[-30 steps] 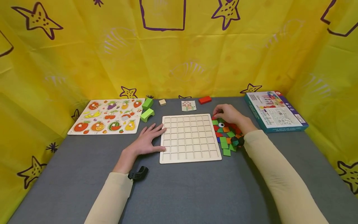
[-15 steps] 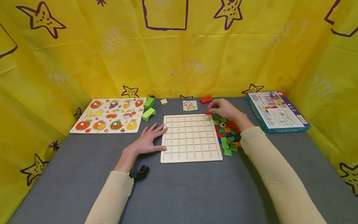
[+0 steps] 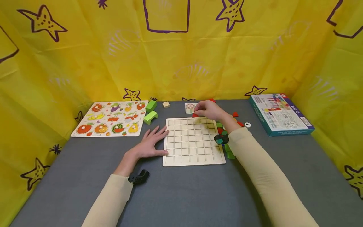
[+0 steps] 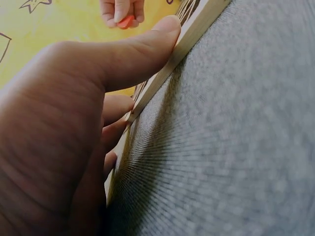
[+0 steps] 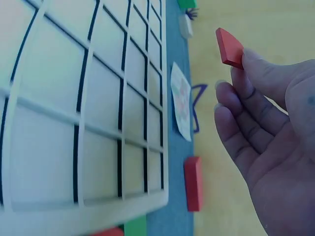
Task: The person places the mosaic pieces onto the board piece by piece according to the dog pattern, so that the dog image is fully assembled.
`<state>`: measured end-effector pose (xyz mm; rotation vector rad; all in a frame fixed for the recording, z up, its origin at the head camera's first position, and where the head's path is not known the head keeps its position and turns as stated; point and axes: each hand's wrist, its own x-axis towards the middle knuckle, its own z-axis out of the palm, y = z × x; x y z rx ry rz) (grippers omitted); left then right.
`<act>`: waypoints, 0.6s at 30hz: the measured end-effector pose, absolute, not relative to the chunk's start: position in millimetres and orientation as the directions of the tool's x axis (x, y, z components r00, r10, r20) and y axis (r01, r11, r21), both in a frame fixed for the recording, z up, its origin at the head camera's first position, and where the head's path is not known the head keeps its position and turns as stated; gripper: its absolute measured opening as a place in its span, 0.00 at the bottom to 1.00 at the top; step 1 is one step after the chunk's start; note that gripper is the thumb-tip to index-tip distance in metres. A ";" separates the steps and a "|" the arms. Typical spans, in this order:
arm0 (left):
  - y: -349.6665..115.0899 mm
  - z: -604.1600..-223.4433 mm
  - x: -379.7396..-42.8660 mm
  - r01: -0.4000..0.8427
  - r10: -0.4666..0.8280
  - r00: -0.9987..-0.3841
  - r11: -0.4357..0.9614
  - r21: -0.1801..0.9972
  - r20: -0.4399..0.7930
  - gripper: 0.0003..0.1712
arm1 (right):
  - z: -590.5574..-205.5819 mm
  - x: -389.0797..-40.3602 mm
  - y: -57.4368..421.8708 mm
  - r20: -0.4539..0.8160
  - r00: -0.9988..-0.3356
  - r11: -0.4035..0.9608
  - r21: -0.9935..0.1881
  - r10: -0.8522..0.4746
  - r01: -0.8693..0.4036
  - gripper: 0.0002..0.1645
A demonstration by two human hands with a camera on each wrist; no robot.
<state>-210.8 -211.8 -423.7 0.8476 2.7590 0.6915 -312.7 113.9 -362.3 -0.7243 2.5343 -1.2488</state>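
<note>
Between thumb and fingertips my right hand (image 3: 211, 110) pinches a small red tile (image 5: 230, 48) with one curved edge, seen plainly in the right wrist view. That hand hovers over the far edge of a wooden grid board (image 3: 193, 142), in front of a small picture card (image 3: 190, 108). My left hand (image 3: 148, 143) lies with fingers spread at the board's left edge. In the left wrist view its thumb (image 4: 147, 51) rests on the board's rim. Loose green tiles (image 3: 230, 155) and a round eye piece (image 3: 247, 125) lie right of the board, partly hidden by my right forearm.
A fruit puzzle board (image 3: 109, 119) lies at the left, with green blocks (image 3: 151, 116) and a small wooden block (image 3: 165, 104) beside it. A printed box (image 3: 280, 114) sits at the right. Behind the card's right side, a red block (image 5: 193, 184) stands near the yellow cloth (image 3: 181, 63).
My right hand has moved left from the tile pile, carrying the red tile along the board's far edge. The left hand has stayed at the board's left edge.
</note>
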 end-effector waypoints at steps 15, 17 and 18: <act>-213.9 -423.9 -210.0 0.494 0.575 -0.818 0.723 0.483 -0.024 0.56 | -389.7 -328.4 63.2 0.036 -0.812 0.516 -0.756 -0.583 -0.404 0.05; -212.9 -422.9 -209.6 0.490 0.575 -0.818 0.723 0.488 -0.031 0.56 | -390.7 -329.9 57.5 0.026 -0.807 0.518 -0.754 -0.590 -0.403 0.05; -212.6 -422.0 -209.3 0.487 0.575 -0.818 0.723 0.490 -0.035 0.56 | -391.4 -331.0 55.0 0.021 -0.805 0.521 -0.752 -0.593 -0.404 0.05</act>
